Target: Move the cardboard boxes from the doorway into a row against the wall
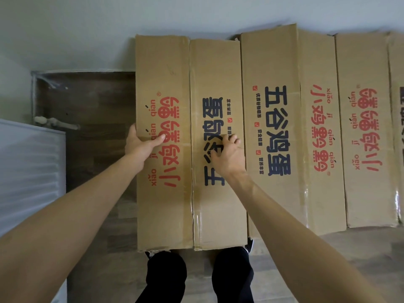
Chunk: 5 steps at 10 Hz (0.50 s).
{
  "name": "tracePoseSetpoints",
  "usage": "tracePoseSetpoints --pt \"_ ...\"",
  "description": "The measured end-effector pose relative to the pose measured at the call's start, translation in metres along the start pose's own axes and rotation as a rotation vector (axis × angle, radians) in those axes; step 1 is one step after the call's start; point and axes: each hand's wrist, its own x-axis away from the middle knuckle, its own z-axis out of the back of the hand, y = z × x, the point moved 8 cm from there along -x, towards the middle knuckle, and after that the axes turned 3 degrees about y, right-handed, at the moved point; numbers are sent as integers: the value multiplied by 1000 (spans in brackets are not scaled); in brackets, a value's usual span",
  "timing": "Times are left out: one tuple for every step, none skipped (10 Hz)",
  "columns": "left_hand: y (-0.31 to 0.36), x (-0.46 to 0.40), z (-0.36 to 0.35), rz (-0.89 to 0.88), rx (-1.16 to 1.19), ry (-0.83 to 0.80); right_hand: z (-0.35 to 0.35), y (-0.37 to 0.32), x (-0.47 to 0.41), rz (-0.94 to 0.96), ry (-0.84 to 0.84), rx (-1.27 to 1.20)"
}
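A brown cardboard box (190, 68) with red and dark printed characters stands right in front of me, its far end at the white wall (131, 16). My left hand (142, 143) grips its left edge, thumb over the side and fingers flat on top. My right hand (227, 156) rests on its top near the right edge, fingers curled against the neighbouring box (273, 62). Further boxes (363, 138) continue the row to the right along the wall, side by side and touching.
Dark wood floor (94, 106) lies left of the box, with a white pipe fitting (54, 123) in the corner. A white ribbed panel (28, 167) fills the left edge. My legs in black trousers (166, 278) stand at the box's near end.
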Motion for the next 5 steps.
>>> tracePoseSetpoints --pt "2 0 -2 -11 2 -3 0 -1 -1 -8 -9 4" --pt "3 4 -3 -14 -12 17 0 4 1 0 -25 -35" --pt "9 18 1 -22 -8 52 13 13 10 -16 -56 -279" --pt "23 45 10 -14 -15 70 44 25 27 -119 -69 -528" --pt "22 77 27 6 -32 104 68 40 59 -182 -40 -557"
